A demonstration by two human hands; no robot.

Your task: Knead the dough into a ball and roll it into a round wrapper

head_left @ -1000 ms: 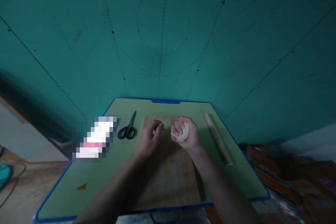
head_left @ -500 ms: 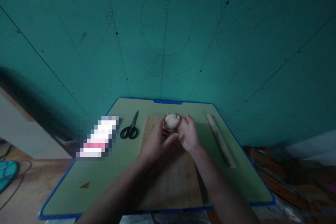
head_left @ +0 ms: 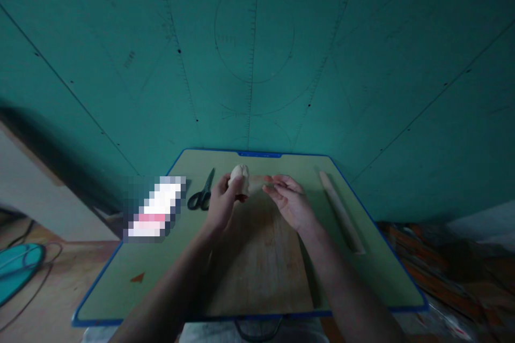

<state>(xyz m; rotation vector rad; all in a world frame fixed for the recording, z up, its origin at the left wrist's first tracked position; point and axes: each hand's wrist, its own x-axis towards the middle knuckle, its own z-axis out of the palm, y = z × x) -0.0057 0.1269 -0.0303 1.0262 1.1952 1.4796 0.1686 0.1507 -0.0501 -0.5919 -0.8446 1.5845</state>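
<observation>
A pale, doughy lump (head_left: 240, 178) is held in my left hand (head_left: 223, 201), with the thumb pressed along its near side, above the far left part of the wooden board (head_left: 265, 262). My right hand (head_left: 290, 201) hovers over the board's far right part, apart from the lump. Its palm faces left and its fingers are spread, with nothing visible in them. Just left of my left hand lie black-handled scissors (head_left: 200, 199), blades pointing away. A long wooden rod (head_left: 341, 214) rests on the table to the right of my right hand.
The green table (head_left: 169, 273) has a blue rim. A blurred-out bright object (head_left: 156, 209) is at its left edge, and a small orange-brown triangle (head_left: 138, 278) lies near the front left. Behind stands a green wall (head_left: 257, 53) with drawn lines and a circle.
My hands have come apart. The left has moved left with the pale lump and tilted it upright; the right has let go and moved slightly right. The view has shifted a little.
</observation>
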